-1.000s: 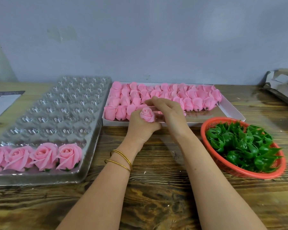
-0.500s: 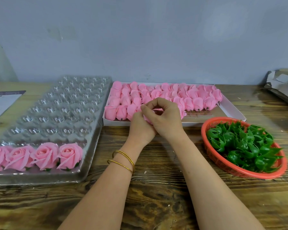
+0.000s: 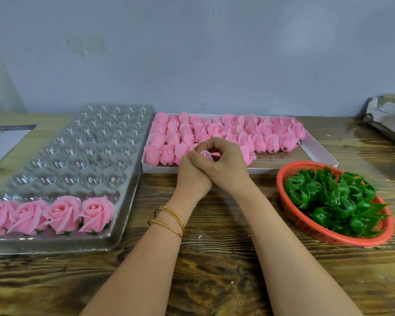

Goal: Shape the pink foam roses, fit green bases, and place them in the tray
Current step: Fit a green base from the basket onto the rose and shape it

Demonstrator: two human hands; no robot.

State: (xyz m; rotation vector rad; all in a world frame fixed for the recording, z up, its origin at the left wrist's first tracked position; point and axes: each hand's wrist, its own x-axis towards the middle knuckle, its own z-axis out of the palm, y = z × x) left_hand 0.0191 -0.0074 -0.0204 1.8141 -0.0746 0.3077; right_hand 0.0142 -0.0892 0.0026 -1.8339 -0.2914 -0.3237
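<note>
- Rose (image 3: 206, 155): over the table's (image 3: 217, 261) middle, near the box's (image 3: 260, 171) front edge.
- Gripped in curled left hand (image 3: 192, 176), pinched on top by right hand (image 3: 226, 164).
- Shaping now; next, fit a green base (image 3: 333, 199).

A plain grey-blue wall (image 3: 192, 53) is filling the view from 10 to 2 o'clock, showing faint scuffs towards 10 o'clock. A dark, streaky wooden tabletop (image 3: 214, 281) is spreading from its foot down to 6 o'clock under soft, even light. At 3 o'clock torn grey cardboard (image 3: 388, 115) is lying on it. At 9 o'clock a printed sheet (image 3: 2, 142) is resting on a paler surface (image 3: 43, 119).
</note>
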